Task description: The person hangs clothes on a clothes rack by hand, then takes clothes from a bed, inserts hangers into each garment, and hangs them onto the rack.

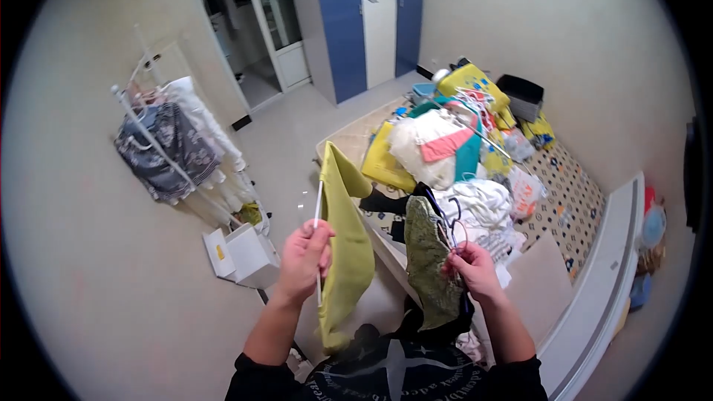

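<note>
My left hand (303,256) is closed around a thin white rod along the left edge of a yellow-green cloth (347,245), which hangs down in front of my body. Pinched in my right hand (469,267) are hangers (454,223), a dark one and a reddish one among them. A dark green textured garment (428,263) hangs from them, just left of my right fingers. Black fabric shows behind and below this garment. The two hands are apart, with both cloths between them.
Ahead lies a bed (572,178) with piled clothes (475,204), yellow bags and a black basket (521,96). A rack of hanging clothes (167,148) stands left, above a white box (252,254). A blue and white wardrobe (342,30) is at the back.
</note>
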The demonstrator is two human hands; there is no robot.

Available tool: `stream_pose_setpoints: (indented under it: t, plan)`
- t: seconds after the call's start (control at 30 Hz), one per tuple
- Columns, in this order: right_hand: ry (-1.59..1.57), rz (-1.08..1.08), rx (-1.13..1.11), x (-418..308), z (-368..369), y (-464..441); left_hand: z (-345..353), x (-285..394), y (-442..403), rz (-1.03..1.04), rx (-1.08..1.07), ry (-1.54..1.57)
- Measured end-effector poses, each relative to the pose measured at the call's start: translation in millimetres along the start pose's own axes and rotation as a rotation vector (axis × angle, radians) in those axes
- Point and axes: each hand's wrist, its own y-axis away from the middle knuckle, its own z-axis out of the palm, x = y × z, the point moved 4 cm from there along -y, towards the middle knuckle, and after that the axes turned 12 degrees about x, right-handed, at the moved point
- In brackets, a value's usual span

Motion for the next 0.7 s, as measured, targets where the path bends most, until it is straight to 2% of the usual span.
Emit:
stream_pose_setpoints:
  t: [0.07, 0.1, 0.27, 0.33, 0.47, 0.6, 0.7]
  plan:
    - [0.006, -0.093, -0.051, -6, 44, -13, -11, -3, -2, 0.015, 0.030, -0.028]
    - [0.108, -0.136, -0.092, -8, 63, -22, -15, -4, -4, 0.022, 0.042, -0.044]
    - [0.035, -0.248, -0.211, -15, 161, -64, -36, -10, -28, 0.163, 0.128, -0.106]
    - [0.025, -0.257, -0.247, -20, 194, -78, -45, -12, -45, 0.259, 0.194, -0.166]
    - [-0.037, -0.259, -0.312, -14, 247, -120, -59, -5, -82, 0.321, 0.319, -0.222]
    - [-0.040, -0.325, -0.422, -22, 295, -170, -73, -8, -139, 0.421, 0.381, -0.240]
    - [-0.121, -0.294, -0.521, -32, 329, -213, -80, -7, -181, 0.482, 0.427, -0.270]
